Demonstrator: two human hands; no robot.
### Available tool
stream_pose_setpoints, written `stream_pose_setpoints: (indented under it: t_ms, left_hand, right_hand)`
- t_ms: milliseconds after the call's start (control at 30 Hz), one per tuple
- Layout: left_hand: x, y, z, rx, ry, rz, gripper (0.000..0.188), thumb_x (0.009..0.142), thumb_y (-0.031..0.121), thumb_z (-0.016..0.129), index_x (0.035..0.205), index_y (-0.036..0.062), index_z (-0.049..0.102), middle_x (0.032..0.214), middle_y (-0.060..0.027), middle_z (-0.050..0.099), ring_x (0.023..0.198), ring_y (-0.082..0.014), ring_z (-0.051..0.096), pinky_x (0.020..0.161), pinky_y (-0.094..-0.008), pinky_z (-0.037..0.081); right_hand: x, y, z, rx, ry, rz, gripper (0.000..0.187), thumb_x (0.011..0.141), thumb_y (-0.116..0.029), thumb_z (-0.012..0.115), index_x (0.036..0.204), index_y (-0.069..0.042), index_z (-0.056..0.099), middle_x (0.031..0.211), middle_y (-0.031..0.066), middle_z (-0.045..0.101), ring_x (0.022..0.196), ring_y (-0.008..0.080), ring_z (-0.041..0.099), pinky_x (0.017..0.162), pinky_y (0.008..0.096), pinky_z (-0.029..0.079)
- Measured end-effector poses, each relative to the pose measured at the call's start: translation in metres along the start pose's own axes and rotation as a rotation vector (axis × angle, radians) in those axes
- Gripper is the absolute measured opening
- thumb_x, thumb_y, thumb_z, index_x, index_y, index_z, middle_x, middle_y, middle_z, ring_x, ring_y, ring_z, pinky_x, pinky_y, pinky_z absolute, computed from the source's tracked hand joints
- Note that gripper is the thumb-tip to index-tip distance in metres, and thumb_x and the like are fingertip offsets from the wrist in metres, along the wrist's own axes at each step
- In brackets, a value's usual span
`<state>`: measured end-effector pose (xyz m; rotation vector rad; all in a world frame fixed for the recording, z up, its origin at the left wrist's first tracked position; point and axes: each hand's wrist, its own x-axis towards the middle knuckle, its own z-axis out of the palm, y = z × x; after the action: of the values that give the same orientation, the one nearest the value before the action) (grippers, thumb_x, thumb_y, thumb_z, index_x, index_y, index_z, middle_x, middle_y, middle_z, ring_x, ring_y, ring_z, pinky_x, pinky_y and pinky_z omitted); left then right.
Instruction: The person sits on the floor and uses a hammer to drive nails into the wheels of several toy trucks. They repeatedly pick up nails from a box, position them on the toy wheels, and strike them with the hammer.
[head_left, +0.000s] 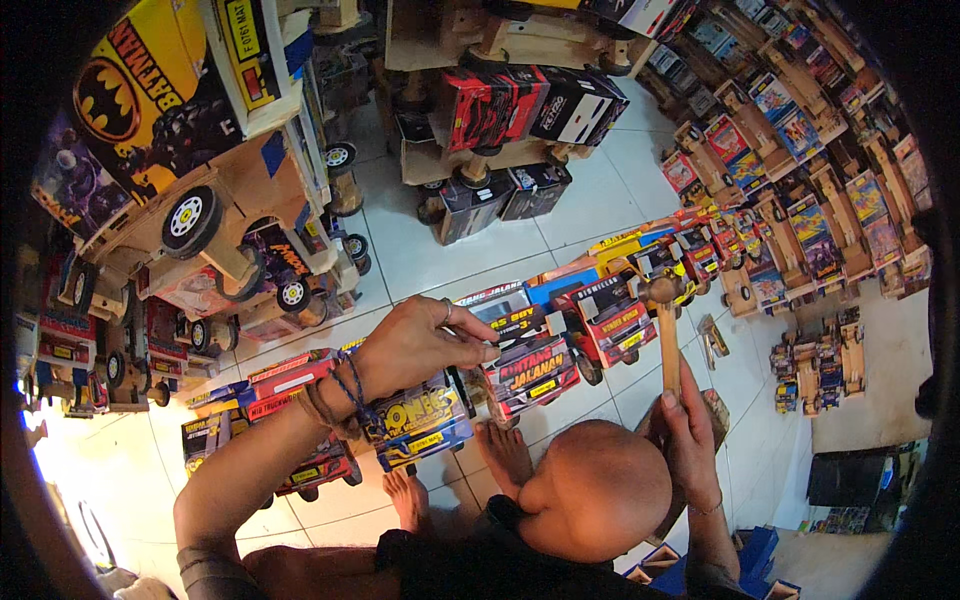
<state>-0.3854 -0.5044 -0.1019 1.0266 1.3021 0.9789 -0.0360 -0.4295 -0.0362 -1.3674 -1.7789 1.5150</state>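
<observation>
My right hand (688, 435) is closed round the lower end of a hammer's wooden handle (669, 350), with the hammer head upright at the top. My left hand (425, 338) hovers over a wooden toy truck (535, 375) with red, black and yellow printed sides. Its thumb and fingers are drawn together above the truck's edge. Whatever lies between those fingertips is too small to make out. Just under my left wrist stands another toy truck (425, 425) with blue and yellow sides. To its right, near the hammer, is a red toy truck (612, 318).
Toy trucks stand in a long row across the tiled floor (380, 290). Larger trucks with black wheels (192, 222) are stacked at the left. Boxy red and black truck bodies (495, 108) sit at the far middle, and many more fill the right (815, 240). My bare feet (503, 455) are close to the row.
</observation>
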Motion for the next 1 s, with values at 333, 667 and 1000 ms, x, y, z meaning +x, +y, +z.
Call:
stream_pose_setpoints:
  t_ms: [333,667,1000]
  left_hand:
    - [0.002,-0.003,-0.002,0.069,0.007,0.040,0.028,0.089,0.019,0.081,0.108,-0.0012,0.076,0.089,-0.0050,0.074,0.080,-0.0085,0.067,0.075,-0.0239,0.053]
    - [0.000,-0.001,-0.004,0.024,-0.021,0.022,0.030,0.089,0.021,0.081,0.109,-0.0003,0.076,0.088,-0.0049,0.074,0.079,-0.0087,0.067,0.074,-0.0236,0.053]
    - [0.002,-0.002,-0.005,0.017,-0.037,0.008,0.031,0.088,0.021,0.081,0.109,-0.0003,0.075,0.092,-0.0062,0.074,0.082,-0.0088,0.067,0.076,-0.0242,0.054]
  right_hand:
    - [0.000,-0.002,0.004,-0.276,-0.183,-0.095,0.059,0.107,-0.017,0.049,0.162,-0.011,0.027,0.105,0.0000,0.060,0.069,0.0057,0.040,0.063,0.0225,0.040]
    - [0.006,0.006,0.009,-0.513,-0.298,-0.192,0.061,0.106,-0.018,0.052,0.162,-0.016,0.027,0.142,0.0179,0.060,0.123,0.0335,0.063,0.099,0.0374,0.048]
    - [0.006,-0.003,0.010,-0.513,-0.310,-0.112,0.061,0.106,-0.019,0.054,0.161,-0.016,0.029,0.135,0.0235,0.062,0.116,0.0398,0.066,0.094,0.0421,0.050]
